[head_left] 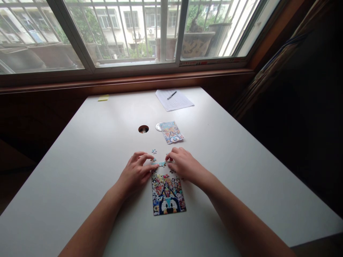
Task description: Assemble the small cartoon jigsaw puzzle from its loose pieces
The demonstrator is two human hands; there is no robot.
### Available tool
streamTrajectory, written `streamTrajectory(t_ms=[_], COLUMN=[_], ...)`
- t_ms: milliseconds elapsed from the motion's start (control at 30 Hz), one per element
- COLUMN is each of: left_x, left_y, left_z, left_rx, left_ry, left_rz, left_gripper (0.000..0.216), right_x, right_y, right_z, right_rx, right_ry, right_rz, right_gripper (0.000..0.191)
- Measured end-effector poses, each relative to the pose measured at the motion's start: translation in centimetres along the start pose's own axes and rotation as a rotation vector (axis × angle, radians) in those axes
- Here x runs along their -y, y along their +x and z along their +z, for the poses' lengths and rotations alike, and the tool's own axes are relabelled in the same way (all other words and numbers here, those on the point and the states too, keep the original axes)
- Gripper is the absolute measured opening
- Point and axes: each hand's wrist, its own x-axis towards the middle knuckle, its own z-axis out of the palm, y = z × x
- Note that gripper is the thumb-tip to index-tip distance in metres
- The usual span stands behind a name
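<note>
A partly assembled jigsaw puzzle (169, 196) lies flat on the white table, showing a blue dog's face among many colourful figures. Just beyond its uneven top edge is a short light-blue strip of joined puzzle pieces (162, 164). My left hand (137, 169) has its curved fingers at the strip's left end, the thumb touching it. At the right end, my right hand (184, 163) bends its thumb and index finger close together on the strip. Loose puzzle pieces (154, 151) lie around the fingertips, some partly hidden by the hands.
A picture card (172, 132) of the same design overlaps a round silvery disc (158, 127). To their left is a round hole (143, 129) in the table (80, 160). Farther back lie printed sheets (171, 101) with a pen (172, 95), and a yellow strip (103, 97).
</note>
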Motion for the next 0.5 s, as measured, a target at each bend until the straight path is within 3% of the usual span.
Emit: streamTrajectory(t_ms=[133,500], left_x=[0.0,-0.2], left_y=[0.0,0.0], left_z=[0.1,0.0], left_rx=[-0.008,0.012], left_ry=[-0.001,0.018], left_rz=[0.003,-0.001], left_gripper=[0.035,0.038], right_x=[1.2,3.6], right_y=[-0.2,-0.3], right_z=[0.2,1.6], right_rx=[0.006,-0.031], right_ry=[-0.049,-0.234], right_rz=[-0.006,0.054], right_gripper=[0.019,0.009])
